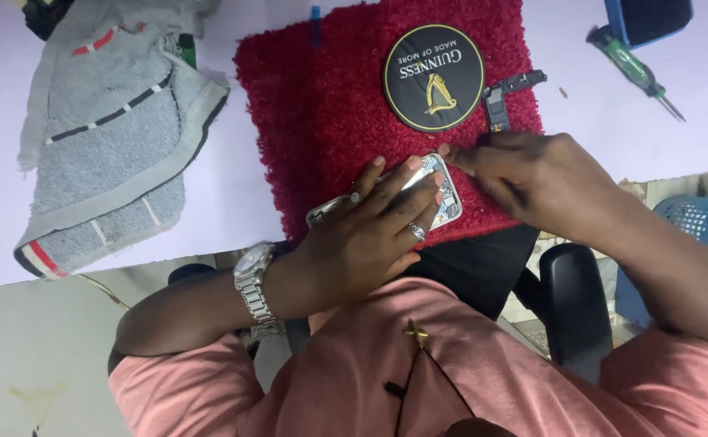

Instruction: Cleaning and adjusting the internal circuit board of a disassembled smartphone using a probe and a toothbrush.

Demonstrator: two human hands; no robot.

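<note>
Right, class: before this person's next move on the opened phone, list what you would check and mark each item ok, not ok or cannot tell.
1. Phone lies on the red mat: ok.
2. Left hand steadies the phone, fingers across it: ok.
3. Right hand has its fingertips at the phone's upper corner: ok.
4. Tool in the right hand: cannot tell.
5. Screwdriver lies apart on the table, untouched: ok.
6. Removed black part rests on the mat, away from the hands: ok.

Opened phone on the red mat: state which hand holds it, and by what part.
The left hand pins the opened phone from above, fingers across its body; the right hand touches its top edge.
</note>
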